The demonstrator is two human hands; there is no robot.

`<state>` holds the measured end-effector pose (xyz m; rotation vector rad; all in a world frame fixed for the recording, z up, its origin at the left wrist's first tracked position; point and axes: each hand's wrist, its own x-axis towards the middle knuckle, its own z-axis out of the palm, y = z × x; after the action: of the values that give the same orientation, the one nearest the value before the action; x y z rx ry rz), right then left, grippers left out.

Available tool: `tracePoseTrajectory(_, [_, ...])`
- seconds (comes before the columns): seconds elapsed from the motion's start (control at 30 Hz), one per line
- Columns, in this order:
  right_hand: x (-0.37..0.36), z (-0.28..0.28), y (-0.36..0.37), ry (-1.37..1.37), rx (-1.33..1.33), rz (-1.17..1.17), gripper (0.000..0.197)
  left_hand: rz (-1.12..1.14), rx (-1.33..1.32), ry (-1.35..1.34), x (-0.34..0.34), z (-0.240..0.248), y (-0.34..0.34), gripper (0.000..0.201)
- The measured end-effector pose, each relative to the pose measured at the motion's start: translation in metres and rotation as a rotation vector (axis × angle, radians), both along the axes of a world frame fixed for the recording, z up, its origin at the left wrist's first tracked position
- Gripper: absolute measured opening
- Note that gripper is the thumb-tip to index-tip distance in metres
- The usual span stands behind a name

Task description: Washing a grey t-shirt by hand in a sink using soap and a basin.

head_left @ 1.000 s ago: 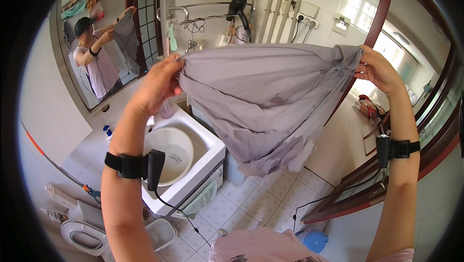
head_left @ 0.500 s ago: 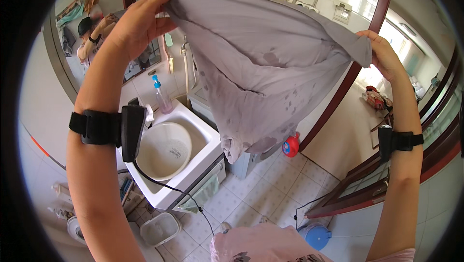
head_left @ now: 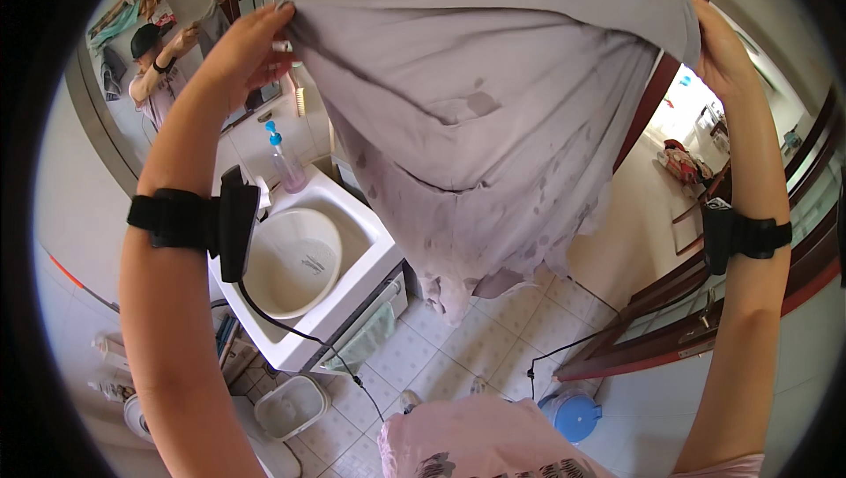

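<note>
A large grey cloth hangs spread out in front of me, with dark wet spots and creases across it. I can't make out whether it is a garment. My left hand pinches its upper left corner, and my right hand grips the upper right corner, with some fingers hidden behind the fabric. The upper edge is drawn nearly straight between both hands. Its lower end dangles bunched and uneven above the tiled floor. Both forearms are raised and wear black straps with a black device.
A white sink at left holds a cream basin; a pump bottle stands on its rim. A pale green towel hangs below. On the floor are a whitish bin and a blue-lidded bucket. An open door is at right.
My right hand has moved up and outward, and the cloth is stretched wider with its upper edge more level. The left hand has shifted slightly left and down.
</note>
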<state>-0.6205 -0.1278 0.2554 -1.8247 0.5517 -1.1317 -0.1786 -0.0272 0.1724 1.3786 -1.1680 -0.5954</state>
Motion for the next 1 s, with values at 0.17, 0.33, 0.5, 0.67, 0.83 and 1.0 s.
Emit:
tracePoseTrajectory(0.17, [0.066,0.019,0.037,-0.155,0.067,0.147,0.025,0.020,0.297,0.208,0.023,-0.081,-0.002,0.042])
tracePoseTrajectory(0.33, [0.092,0.030,0.039,-0.126,0.146,0.362,0.022,-0.467,0.504,0.312,-0.002,-0.194,0.018,0.094])
tracePoseTrajectory(0.5, [0.121,0.023,0.046,-0.107,0.169,0.401,0.021,-0.804,0.362,0.307,-0.071,-0.265,0.044,0.112])
tracePoseTrajectory(0.67, [0.107,0.012,0.009,0.031,0.204,0.469,0.032,-0.953,0.395,0.537,-0.145,-0.245,0.053,0.109])
tracePoseTrajectory(0.83, [0.107,-0.050,0.016,0.536,-0.208,-0.200,0.057,-0.680,0.540,0.851,-0.170,-0.262,0.060,0.087])
tracePoseTrajectory(1.0, [0.065,-0.166,0.059,0.850,0.002,0.011,0.074,-0.818,0.224,1.632,-0.171,-0.257,0.074,0.063])
